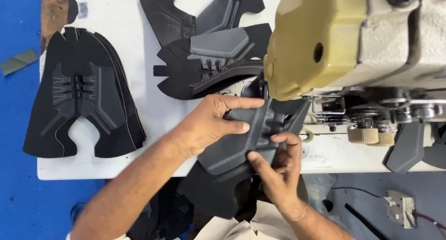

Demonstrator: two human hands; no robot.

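Hands point(241, 138) on black shoe upper point(241, 142), probably.

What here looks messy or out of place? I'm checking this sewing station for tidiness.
A grey-green scrap lies on the blue floor, off the white table. Dark cut pieces spill over the table's front edge beneath both hands. The flat stack lies tidy.
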